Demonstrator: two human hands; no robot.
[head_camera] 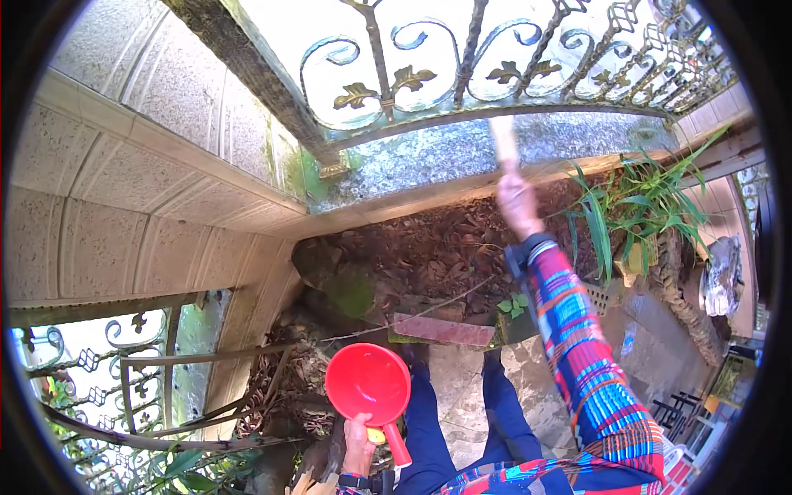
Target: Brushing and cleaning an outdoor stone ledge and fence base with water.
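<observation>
In the head view, my left hand grips a red plastic dipper by its rim, close to the handle. The bowl faces up, and a little water may lie in it, though I cannot tell. A small yellow thing sits between that hand and the handle, partly covered. My right hand reaches far forward, its fingers closed around a pale, flat tool, blurred, perhaps a brush. The tool lies over a wet-looking stone ledge below a wrought-iron railing; whether it touches cannot be told.
Dry leaves cover the soil between the ledge and my feet, edged by a reddish brick. A long-leaved plant grows at the right beside a trunk. Tiled wall rises on the left, above a bent metal frame.
</observation>
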